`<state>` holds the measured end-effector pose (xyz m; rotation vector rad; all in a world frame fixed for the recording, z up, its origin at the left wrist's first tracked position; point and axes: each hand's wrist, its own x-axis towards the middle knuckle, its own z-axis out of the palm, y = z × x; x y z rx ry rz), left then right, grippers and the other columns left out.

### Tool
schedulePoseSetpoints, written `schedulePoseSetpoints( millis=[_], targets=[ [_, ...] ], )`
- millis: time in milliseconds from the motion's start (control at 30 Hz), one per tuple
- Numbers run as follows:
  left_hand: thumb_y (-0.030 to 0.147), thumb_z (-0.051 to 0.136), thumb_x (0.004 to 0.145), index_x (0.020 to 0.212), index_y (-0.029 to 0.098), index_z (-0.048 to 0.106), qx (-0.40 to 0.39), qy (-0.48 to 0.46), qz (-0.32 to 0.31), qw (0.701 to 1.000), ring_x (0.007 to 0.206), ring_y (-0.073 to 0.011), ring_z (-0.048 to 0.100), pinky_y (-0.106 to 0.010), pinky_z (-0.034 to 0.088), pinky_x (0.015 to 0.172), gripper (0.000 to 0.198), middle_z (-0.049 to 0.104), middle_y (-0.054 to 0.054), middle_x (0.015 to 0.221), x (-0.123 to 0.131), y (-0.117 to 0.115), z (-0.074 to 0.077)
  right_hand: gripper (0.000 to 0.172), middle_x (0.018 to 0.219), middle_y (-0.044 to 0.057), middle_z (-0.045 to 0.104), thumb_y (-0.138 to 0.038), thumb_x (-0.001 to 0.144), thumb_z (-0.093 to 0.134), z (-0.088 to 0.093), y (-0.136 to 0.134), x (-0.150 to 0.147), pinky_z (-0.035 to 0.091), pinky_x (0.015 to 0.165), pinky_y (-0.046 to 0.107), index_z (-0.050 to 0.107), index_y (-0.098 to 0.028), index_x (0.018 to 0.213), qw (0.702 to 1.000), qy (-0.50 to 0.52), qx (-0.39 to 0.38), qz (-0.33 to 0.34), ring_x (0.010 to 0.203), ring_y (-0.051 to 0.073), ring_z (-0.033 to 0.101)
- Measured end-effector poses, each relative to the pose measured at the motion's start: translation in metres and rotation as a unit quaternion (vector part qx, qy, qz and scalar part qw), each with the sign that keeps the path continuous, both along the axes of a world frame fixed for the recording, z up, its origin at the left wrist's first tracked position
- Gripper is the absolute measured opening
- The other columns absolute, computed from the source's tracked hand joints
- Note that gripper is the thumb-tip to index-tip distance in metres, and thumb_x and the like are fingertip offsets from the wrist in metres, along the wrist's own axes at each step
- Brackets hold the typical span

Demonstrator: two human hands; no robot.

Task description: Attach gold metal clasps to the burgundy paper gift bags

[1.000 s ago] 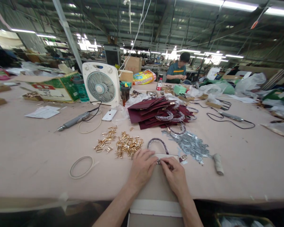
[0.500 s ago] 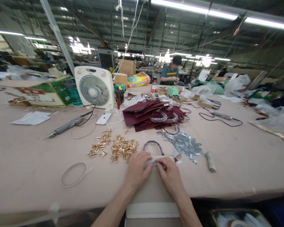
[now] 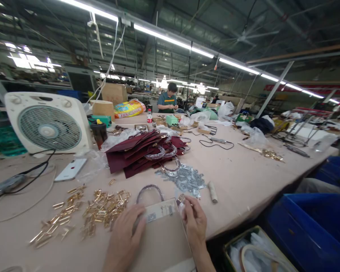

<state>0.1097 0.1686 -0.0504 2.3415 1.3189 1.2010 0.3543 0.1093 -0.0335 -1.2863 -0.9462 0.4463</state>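
Note:
A beige bag panel (image 3: pixel 164 236) lies in front of me, a dark curved handle (image 3: pixel 150 187) looping out beyond its far edge. Small grey metal plates show on the pale strip along that edge. My left hand (image 3: pixel 126 232) rests on the panel's left side, fingers stretched and thumb apart. At the far right corner, the fingers of my right hand (image 3: pixel 195 221) are pinched beside a dark red tab with a gold buckle (image 3: pixel 181 198); what is between them is too small to make out. Loose gold fittings (image 3: pixel 107 206) lie left; a heap of grey metal plates (image 3: pixel 188 179) lies beyond.
A stack of dark red bag pieces (image 3: pixel 136 151) lies ahead. White fan (image 3: pixel 48 124), phone (image 3: pixel 70 170) and grey corded tool (image 3: pixel 5 187) are left. A thread roll (image 3: pixel 212 192) lies right. Blue bins (image 3: pixel 311 226) stand below the edge. A co-worker (image 3: pixel 167 101) is across.
My view has turned right. My right hand has moved from the middle of the panel's far edge to its right corner. My left hand has shifted to the panel's left side, uncovering the strip.

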Motion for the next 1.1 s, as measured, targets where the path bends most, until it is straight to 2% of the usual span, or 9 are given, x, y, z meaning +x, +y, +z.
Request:
schedulePoseSetpoints(
  millis=[100,233,333,533,700,800,933,1000,1100],
  targets=[
    [0.039,0.053,0.098,0.119,0.031,0.071,-0.020,-0.022,0.015,0.999,0.123,-0.0311,0.066,-0.061,0.051,0.109,0.029,0.075,-0.004,0.127,-0.001,0.000,-0.002,0.043,0.073,0.001,0.064,-0.054,0.098,0.056,-0.002,0.012,0.044,0.049,0.058,0.028,0.071,-0.019,0.120,0.996,-0.035,-0.023,-0.085,0.061,0.017,0.057],
    [0.039,0.050,0.097,0.123,0.031,0.072,-0.053,-0.069,0.027,0.996,0.130,-0.0317,0.062,-0.062,0.048,0.113,0.034,0.071,-0.004,0.134,-0.004,-0.001,-0.006,0.046,0.098,0.011,0.074,-0.054,0.098,0.052,-0.004,0.033,0.085,0.055,0.078,0.037,0.075,-0.018,0.115,0.980,-0.152,-0.059,-0.112,0.087,0.025,0.067],
    [0.038,0.049,0.096,0.124,0.030,0.072,-0.077,-0.115,0.034,0.990,0.133,-0.0314,0.060,-0.061,0.046,0.115,0.036,0.069,-0.004,0.137,-0.007,-0.001,-0.008,0.041,0.108,0.013,0.074,-0.048,0.098,0.052,-0.009,0.050,0.093,0.053,0.092,0.043,0.077,-0.019,0.111,0.960,-0.254,-0.067,-0.099,0.103,0.029,0.067],
    [0.033,0.049,0.094,0.127,0.025,0.069,-0.111,-0.219,0.089,0.965,0.132,-0.0305,0.061,-0.057,0.046,0.116,0.040,0.069,-0.006,0.136,-0.012,-0.005,-0.001,0.033,0.105,0.011,0.072,-0.043,0.095,0.055,-0.019,0.066,0.089,0.052,0.085,0.040,0.079,-0.022,0.105,0.920,-0.362,-0.109,-0.100,0.090,0.027,0.068],
    [0.017,0.047,0.089,0.125,0.022,0.066,-0.130,-0.292,0.107,0.941,0.121,-0.0239,0.068,-0.046,0.054,0.109,0.040,0.073,-0.008,0.127,-0.017,-0.018,0.007,0.042,0.107,0.017,0.072,-0.049,0.093,0.051,-0.029,0.067,0.101,0.049,0.087,0.044,0.079,-0.019,0.104,0.886,-0.409,-0.196,-0.095,0.097,0.033,0.066],
    [0.008,0.051,0.084,0.125,0.021,0.065,-0.132,-0.271,0.082,0.950,0.120,-0.0218,0.068,-0.043,0.055,0.108,0.046,0.073,-0.008,0.126,-0.026,-0.026,0.011,0.048,0.107,0.020,0.072,-0.055,0.092,0.048,-0.040,0.074,0.112,0.048,0.082,0.047,0.078,-0.020,0.104,0.867,-0.427,-0.240,-0.088,0.098,0.037,0.066],
    [0.008,0.064,0.076,0.126,0.023,0.068,-0.125,-0.140,0.017,0.982,0.128,-0.0264,0.062,-0.051,0.049,0.115,0.052,0.070,-0.009,0.133,-0.042,-0.038,0.023,0.052,0.109,0.021,0.072,-0.057,0.092,0.046,-0.046,0.079,0.120,0.048,0.080,0.048,0.078,-0.020,0.107,0.855,-0.440,-0.266,-0.072,0.098,0.038,0.067],
    [0.011,0.070,0.077,0.129,0.024,0.068,-0.134,-0.099,-0.011,0.986,0.133,-0.0286,0.058,-0.055,0.043,0.119,0.053,0.068,-0.009,0.138,-0.047,-0.040,0.027,0.051,0.109,0.021,0.072,-0.056,0.091,0.046,-0.045,0.080,0.122,0.047,0.081,0.048,0.078,-0.019,0.107,0.852,-0.446,-0.267,-0.062,0.100,0.039,0.067],
    [0.018,0.076,0.082,0.128,0.024,0.071,-0.167,-0.090,-0.011,0.982,0.133,-0.0288,0.058,-0.056,0.042,0.119,0.047,0.068,-0.009,0.139,-0.050,-0.037,0.029,0.043,0.105,0.018,0.074,-0.051,0.087,0.052,-0.042,0.083,0.124,0.048,0.083,0.046,0.080,-0.022,0.101,0.858,-0.445,-0.243,-0.076,0.102,0.036,0.067]
  ],
)
